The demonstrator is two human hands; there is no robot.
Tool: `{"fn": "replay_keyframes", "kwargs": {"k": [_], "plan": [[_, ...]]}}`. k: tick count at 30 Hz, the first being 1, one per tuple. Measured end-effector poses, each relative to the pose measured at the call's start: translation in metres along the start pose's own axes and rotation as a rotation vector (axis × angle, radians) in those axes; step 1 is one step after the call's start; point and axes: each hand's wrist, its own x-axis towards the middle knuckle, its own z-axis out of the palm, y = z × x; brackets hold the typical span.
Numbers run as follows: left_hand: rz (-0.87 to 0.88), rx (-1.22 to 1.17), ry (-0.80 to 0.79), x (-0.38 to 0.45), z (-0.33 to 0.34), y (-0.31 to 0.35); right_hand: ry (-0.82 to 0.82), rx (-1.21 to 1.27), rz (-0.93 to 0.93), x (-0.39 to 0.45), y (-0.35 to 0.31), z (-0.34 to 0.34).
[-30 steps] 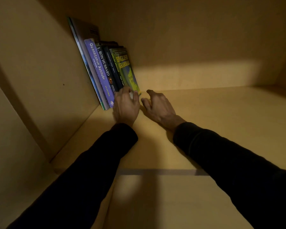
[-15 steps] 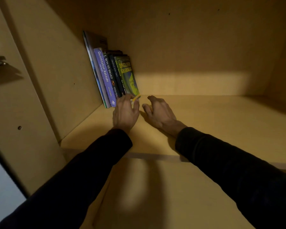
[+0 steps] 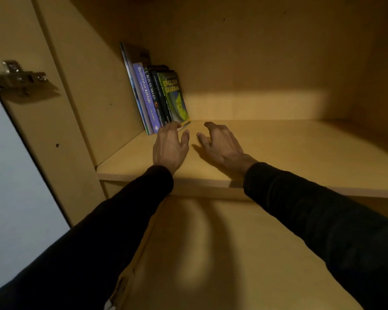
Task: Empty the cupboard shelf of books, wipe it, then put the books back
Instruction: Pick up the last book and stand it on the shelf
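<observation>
Several books stand leaning against the left wall of the wooden cupboard shelf [image 3: 289, 148]. The rightmost is a green English Grammar book [image 3: 174, 97]; beside it are dark spines and a purple Quantitative Aptitude book [image 3: 146, 97]. My left hand [image 3: 170, 146] hovers just in front of the books' bottom edges, fingers spread, its fingertips at the green book's lower corner. A little to the right, my right hand [image 3: 222, 144] rests low over the bare shelf with fingers apart, holding nothing. Both arms wear dark sleeves.
The cupboard's left side panel [image 3: 94, 86] rises beside the books, with a metal door hinge [image 3: 18, 78] on its outer edge. A lower shelf board [image 3: 233, 253] lies below the front edge. A pale wall shows at the far left.
The view has pulled back and lower, showing the shelf's front edge and the hinge. Both hands have drawn slightly away from the books; the left hand's fingers have loosened from the green book.
</observation>
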Motion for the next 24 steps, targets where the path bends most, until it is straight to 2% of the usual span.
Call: {"fn": "replay_keyframes", "kwargs": {"k": [6, 16, 24], "plan": [[0.009, -0.023, 0.006, -0.01, -0.019, 0.006, 0.012, -0.036, -0.001, -0.015, -0.016, -0.017], [0.118, -0.032, -0.053, -0.034, -0.049, 0.003, 0.043, -0.083, 0.052, -0.047, -0.052, -0.023], [0.097, -0.069, -0.114, -0.066, -0.058, 0.006, 0.056, -0.163, 0.078, -0.088, -0.068, -0.033]]}}
